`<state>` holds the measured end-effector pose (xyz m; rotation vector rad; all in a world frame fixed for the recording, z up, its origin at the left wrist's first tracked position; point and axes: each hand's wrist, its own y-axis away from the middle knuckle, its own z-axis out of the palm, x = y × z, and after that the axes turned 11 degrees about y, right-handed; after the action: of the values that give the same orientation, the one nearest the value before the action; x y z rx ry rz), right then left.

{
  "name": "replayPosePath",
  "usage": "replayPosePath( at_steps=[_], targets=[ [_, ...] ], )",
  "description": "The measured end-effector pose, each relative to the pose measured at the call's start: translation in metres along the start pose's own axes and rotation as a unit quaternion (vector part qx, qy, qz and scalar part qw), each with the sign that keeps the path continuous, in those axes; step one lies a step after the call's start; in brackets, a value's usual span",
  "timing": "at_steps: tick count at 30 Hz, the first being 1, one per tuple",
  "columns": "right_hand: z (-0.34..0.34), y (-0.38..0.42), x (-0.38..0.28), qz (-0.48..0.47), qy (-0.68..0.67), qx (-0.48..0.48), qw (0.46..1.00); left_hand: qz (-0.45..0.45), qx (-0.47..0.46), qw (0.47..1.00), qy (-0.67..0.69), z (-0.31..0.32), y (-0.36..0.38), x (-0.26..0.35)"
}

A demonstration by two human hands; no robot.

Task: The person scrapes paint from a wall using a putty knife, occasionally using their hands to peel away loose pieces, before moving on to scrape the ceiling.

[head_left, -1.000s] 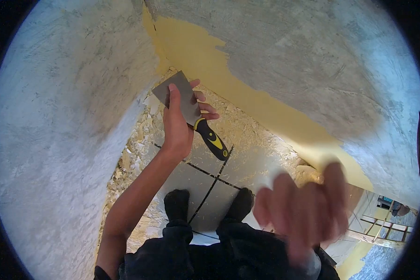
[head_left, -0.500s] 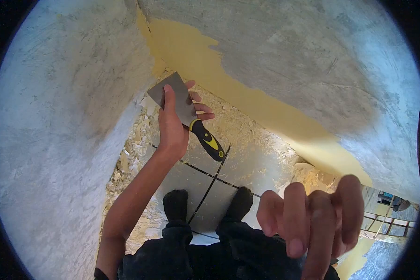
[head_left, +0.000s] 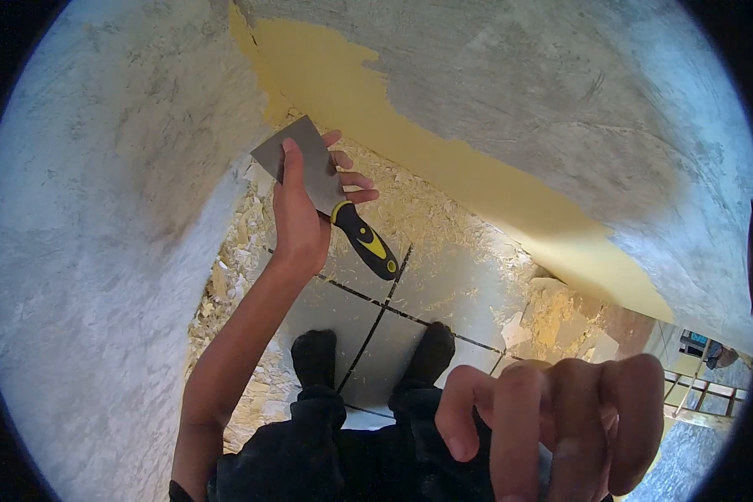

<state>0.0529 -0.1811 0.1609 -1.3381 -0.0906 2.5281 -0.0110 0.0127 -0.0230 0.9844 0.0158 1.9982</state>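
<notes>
My left hand (head_left: 299,209) grips a putty knife (head_left: 314,171) by its wide metal blade. The thumb lies on top of the blade, and the fingers come round from beneath on the right. Its black and yellow handle (head_left: 368,244) points down and to the right, unheld, over the floor tiles. Close to the camera at the lower right is my right hand (head_left: 560,418), raised, with nothing in it. Its fingers are bent and spaced apart. A strip of yellow paint (head_left: 452,155) runs along the bottom of the right wall, just beyond the putty knife.
Scraped grey wall (head_left: 544,92) rises on the right and whitish wall (head_left: 117,209) on the left, meeting in a corner. Paint flakes (head_left: 243,259) litter the grey tiled floor (head_left: 368,335) along both walls. Dark-covered feet (head_left: 316,356) stand on the tiles. A brown board-like patch (head_left: 560,318) lies right.
My left hand and the putty knife sit slightly higher and further left in view. My right hand has dropped lower, its fingers curling a little more. The view has shifted slightly.
</notes>
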Motion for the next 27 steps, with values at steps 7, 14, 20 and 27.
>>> replayPosePath(
  at_steps=[7, 14, 20, 27],
  targets=[
    [0.003, -0.012, 0.04, -0.215, -0.052, 0.007, 0.975, -0.001, 0.001, 1.0, -0.01, 0.003, 0.002, 0.001],
    [-0.002, 0.008, -0.007, 0.045, 0.049, -0.019, 0.998, 0.002, 0.001, 1.0, -0.012, 0.003, 0.002, 0.0],
    [0.013, -0.014, 0.051, -0.262, -0.078, 0.048, 0.961, 0.0, 0.001, 1.0, -0.016, 0.003, 0.002, 0.0],
    [0.019, 0.013, -0.019, 0.094, 0.013, 0.111, 0.989, -0.006, -0.001, 1.0, -0.014, 0.001, 0.0, -0.001]
  ],
)
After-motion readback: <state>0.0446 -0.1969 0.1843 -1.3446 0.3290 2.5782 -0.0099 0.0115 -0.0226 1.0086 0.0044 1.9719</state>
